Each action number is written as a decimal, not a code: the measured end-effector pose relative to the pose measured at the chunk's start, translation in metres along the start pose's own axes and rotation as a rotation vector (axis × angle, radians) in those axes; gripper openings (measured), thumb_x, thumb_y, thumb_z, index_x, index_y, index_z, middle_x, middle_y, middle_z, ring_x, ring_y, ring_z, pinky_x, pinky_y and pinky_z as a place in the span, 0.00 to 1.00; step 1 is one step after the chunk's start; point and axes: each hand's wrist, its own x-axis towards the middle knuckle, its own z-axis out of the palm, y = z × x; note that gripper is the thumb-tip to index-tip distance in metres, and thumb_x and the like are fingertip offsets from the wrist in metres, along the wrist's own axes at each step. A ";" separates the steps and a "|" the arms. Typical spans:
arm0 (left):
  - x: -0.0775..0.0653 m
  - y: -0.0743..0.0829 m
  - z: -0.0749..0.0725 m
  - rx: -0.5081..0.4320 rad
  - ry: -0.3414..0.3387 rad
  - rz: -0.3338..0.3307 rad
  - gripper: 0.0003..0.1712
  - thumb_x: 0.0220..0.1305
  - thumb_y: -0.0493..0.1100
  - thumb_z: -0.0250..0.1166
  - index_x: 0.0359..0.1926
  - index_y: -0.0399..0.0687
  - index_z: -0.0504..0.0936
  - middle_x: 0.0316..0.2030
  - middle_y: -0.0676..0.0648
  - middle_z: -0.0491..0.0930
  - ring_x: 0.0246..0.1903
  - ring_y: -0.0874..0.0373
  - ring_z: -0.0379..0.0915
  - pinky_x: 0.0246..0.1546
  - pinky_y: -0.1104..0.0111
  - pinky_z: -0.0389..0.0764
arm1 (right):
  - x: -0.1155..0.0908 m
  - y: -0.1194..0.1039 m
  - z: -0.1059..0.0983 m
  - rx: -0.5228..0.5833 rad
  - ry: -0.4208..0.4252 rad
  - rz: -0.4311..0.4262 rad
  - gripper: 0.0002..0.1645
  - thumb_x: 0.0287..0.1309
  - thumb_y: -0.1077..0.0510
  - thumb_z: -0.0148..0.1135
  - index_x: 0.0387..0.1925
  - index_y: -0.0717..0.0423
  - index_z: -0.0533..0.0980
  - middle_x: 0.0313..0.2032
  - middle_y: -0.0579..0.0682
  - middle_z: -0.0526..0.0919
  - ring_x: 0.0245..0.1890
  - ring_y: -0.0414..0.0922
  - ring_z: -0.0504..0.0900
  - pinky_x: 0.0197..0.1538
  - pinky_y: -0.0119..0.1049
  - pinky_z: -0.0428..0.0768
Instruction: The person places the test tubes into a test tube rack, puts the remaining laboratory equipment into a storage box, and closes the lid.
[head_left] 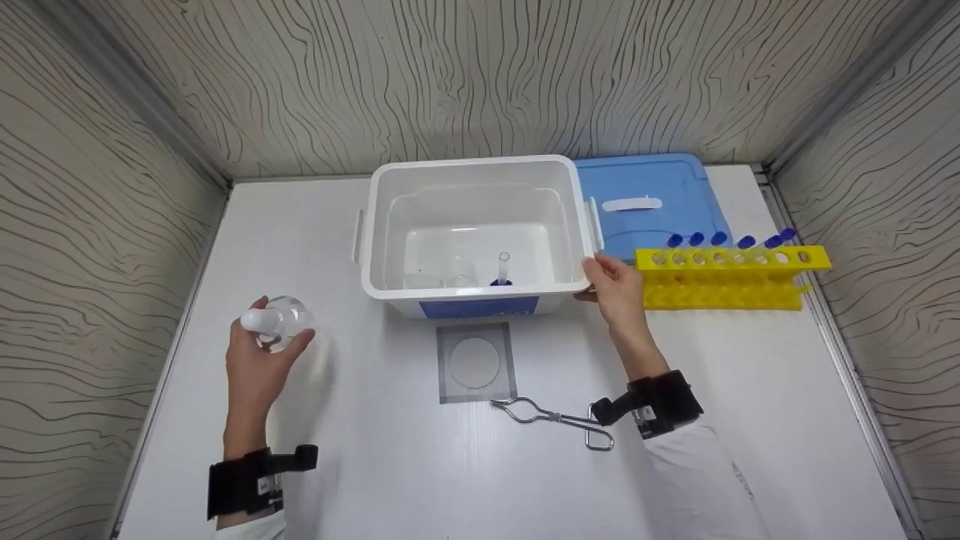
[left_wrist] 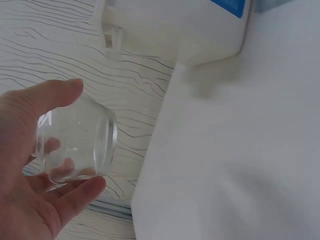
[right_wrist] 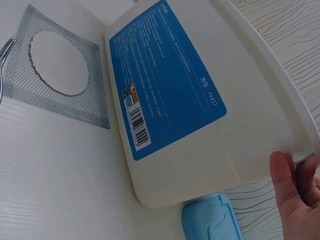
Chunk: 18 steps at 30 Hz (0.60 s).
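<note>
My left hand (head_left: 259,360) grips a clear glass alcohol lamp (head_left: 289,319) with a white cap, over the left side of the table. In the left wrist view, thumb and fingers curl round the lamp's glass body (left_wrist: 80,140). At the front right corner of a white storage box (head_left: 472,292), my right hand (head_left: 619,289) pinches the rim. The right wrist view shows the fingers (right_wrist: 282,175) on that rim, beside the box's blue label (right_wrist: 165,80). Inside the box are a test tube (head_left: 504,266) with a blue cap and a clear glass vessel (head_left: 460,270).
A wire gauze (head_left: 446,382) with a round centre lies before the box, with metal crucible tongs (head_left: 555,417) at its near edge. To the right stands a yellow rack (head_left: 720,300) with several blue-capped test tubes. A blue lid (head_left: 675,180) lies behind the rack.
</note>
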 end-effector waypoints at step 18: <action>0.051 0.128 0.025 -0.033 -0.079 0.410 0.47 0.50 0.42 0.78 0.69 0.41 0.66 0.62 0.38 0.72 0.59 0.46 0.73 0.56 0.53 0.80 | 0.003 0.002 0.002 0.022 0.023 0.007 0.28 0.70 0.49 0.55 0.63 0.63 0.73 0.56 0.65 0.82 0.30 0.37 0.85 0.37 0.29 0.86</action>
